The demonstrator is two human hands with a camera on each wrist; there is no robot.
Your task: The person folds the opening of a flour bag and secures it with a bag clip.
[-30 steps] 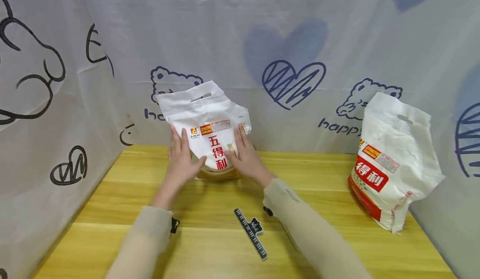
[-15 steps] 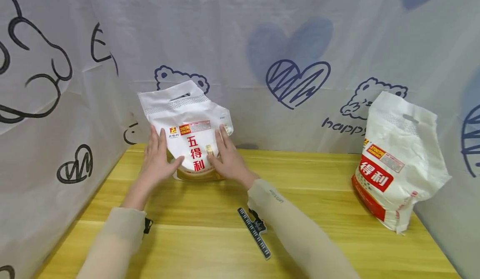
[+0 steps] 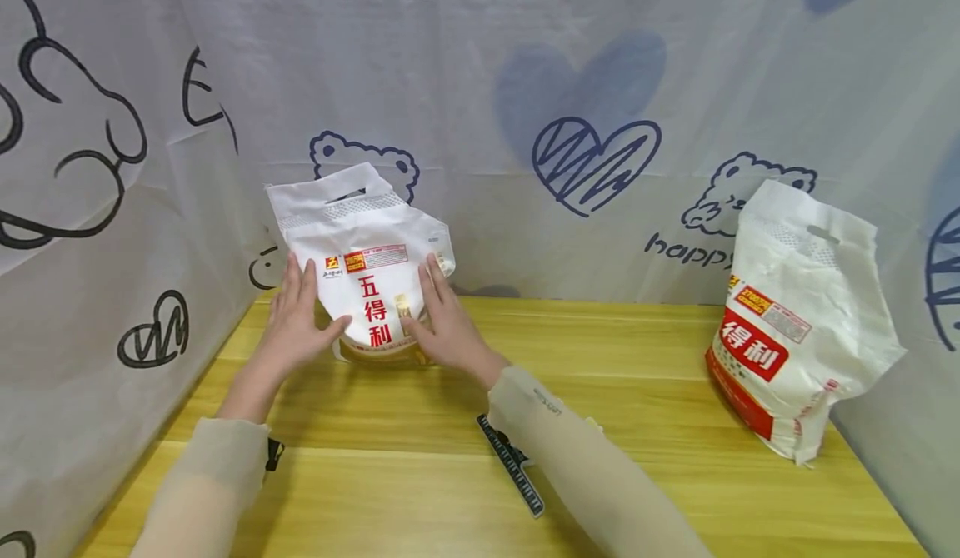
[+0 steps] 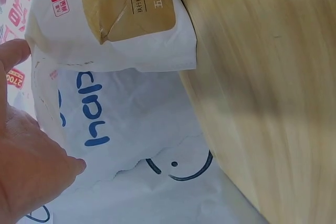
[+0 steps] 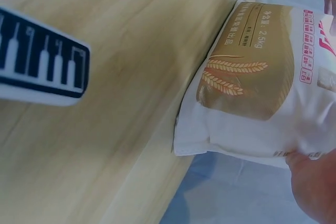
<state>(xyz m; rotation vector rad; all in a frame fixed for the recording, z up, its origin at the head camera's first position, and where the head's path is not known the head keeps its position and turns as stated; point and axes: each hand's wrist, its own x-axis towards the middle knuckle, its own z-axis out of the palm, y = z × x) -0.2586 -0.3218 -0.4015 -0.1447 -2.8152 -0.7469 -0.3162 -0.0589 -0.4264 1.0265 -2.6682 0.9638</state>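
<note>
A white flour bag (image 3: 378, 233) with red lettering, a gold lower panel and a handle slot stands near the back left of the table, its top leaning to the left. My left hand (image 3: 291, 325) lies along the bag's left side, thumb toward the front. On the other side my right hand (image 3: 447, 325) presses with outstretched fingers. The left wrist view shows the bag's white lower corner (image 4: 147, 56) over the wood. Wheat ears and "2.5kg" show on the gold panel (image 5: 252, 66) in the right wrist view.
A second flour bag (image 3: 795, 325), with a red label, stands at the table's right. A clip (image 3: 510, 464) with a piano-key pattern lies in front, partly covered by the right sleeve (image 3: 570, 441). A printed cloth (image 3: 480, 208) hangs behind the wooden table (image 3: 600, 350).
Both hands and the flour bag between them have moved left along the back of the table. The right sleeve now covers part of the clip.
</note>
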